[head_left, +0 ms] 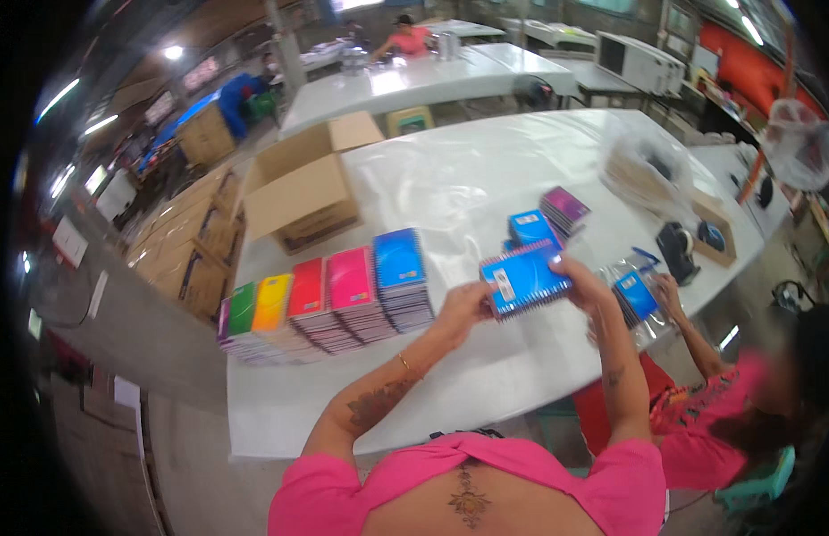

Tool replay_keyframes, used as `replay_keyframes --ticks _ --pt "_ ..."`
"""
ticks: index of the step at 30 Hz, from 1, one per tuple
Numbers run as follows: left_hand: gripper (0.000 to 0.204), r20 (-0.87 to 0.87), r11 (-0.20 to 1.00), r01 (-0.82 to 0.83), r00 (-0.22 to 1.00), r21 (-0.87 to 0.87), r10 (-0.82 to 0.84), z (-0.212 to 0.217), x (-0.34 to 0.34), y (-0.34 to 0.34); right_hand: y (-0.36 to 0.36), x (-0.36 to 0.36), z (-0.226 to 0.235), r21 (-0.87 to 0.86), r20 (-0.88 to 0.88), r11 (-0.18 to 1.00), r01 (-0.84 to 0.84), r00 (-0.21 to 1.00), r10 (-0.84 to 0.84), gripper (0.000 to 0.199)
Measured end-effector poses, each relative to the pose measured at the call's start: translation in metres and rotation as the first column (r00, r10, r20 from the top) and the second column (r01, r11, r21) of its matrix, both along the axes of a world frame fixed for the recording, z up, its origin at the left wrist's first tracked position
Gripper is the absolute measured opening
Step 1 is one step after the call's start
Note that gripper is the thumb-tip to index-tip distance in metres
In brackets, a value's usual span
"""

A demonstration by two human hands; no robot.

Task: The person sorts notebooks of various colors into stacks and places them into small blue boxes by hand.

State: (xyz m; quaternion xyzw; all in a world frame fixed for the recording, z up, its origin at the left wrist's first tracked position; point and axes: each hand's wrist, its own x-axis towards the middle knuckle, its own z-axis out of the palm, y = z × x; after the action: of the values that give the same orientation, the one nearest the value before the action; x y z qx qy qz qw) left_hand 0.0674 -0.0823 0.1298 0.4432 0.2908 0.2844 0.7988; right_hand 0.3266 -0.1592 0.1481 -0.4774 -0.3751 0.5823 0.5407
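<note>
Blue spiral notebooks [524, 281], a small stack, are being held up over the white table [450, 179] betw. both hands. Left hand [461, 306] is being clamped on the stack's left end, fingers curled round it; right hand [582, 279] is being closed over its right end, thumb under. Left of the left hand, rows of notebook piles [329, 304], green thru blue, are being kept on the table. Just right of the right hand, a co-worker's hand [666, 290] is being rested by a bagged blue notebook [635, 293].
</note>
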Motion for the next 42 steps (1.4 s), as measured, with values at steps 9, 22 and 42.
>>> replay_keyframes --ticks 9,22,42 --pt "0.028 -0.013 0.989 -0.137 0.990 0.060 0.138 0.015 0.112 0.086 0.072 0.065 0.050 -0.127 0.312 0.941 0.312 0.914 -0.261 0.059" --pt "0.057 -0.127 0.968 -0.245 0.960 0.059 0.251 -0.037 0.131 0.109 0.109 0.086 -0.024 -0.089 0.194 0.901 0.425 0.894 -0.403 0.066" --pt "0.031 -0.071 -0.193 0.398 0.559 0.897 0.826 0.026 -0.218 0.042 0.083 -0.242 0.005 0.725 0.688 0.620 -0.299 0.304 -0.659 0.031"
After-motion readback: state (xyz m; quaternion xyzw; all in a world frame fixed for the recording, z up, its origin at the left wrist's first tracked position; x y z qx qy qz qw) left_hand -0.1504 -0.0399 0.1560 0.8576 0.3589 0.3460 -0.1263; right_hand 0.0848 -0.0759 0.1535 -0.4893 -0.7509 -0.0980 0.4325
